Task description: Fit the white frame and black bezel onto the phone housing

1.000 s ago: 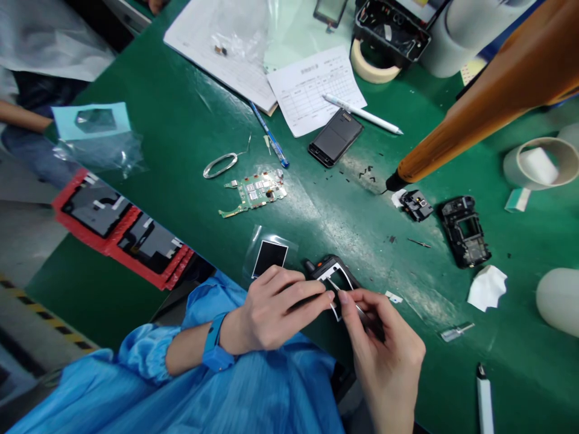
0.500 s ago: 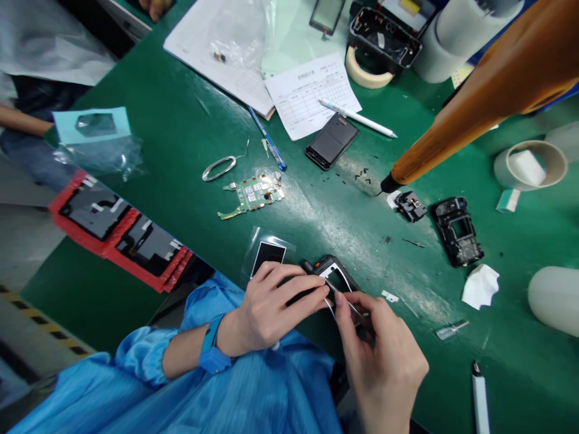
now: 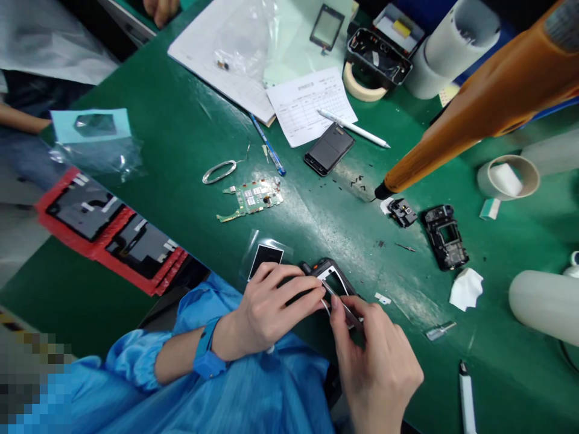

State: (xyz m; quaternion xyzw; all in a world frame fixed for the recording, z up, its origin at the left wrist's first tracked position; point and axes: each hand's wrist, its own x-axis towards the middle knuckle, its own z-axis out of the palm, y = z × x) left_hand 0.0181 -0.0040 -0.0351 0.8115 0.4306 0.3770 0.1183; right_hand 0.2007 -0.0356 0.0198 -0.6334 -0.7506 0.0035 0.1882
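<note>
My left hand (image 3: pixel 266 307), wearing a blue wrist strap (image 3: pixel 209 355), reaches over a black handheld device housing (image 3: pixel 337 265) at the table's near edge. Its fingertips pinch a white adhesive strip (image 3: pixel 326 307) beside the housing's window; the thumb is hidden. In my right hand (image 3: pixel 380 355) is a slim metal tool, apparently tweezers (image 3: pixel 347 313), gripped between thumb and fingers with its tip at the left fingertips. White adhesive (image 3: pixel 340 278) borders the housing's window. Left of the housing, a small display (image 3: pixel 265 259) lies on clear film.
An orange-brown tool arm (image 3: pixel 434 144) slants in from the upper right. On the green table lie a circuit board (image 3: pixel 257 196), solder wire (image 3: pixel 219 171), a black battery (image 3: pixel 329 148), a black chassis (image 3: pixel 446 236) and a pen (image 3: pixel 355 128). Red-wrapped parts (image 3: pixel 108 226) project past the left edge.
The camera view has shifted slightly. The right hand and its tool have turned a little, while both hands stay together at the housing.
</note>
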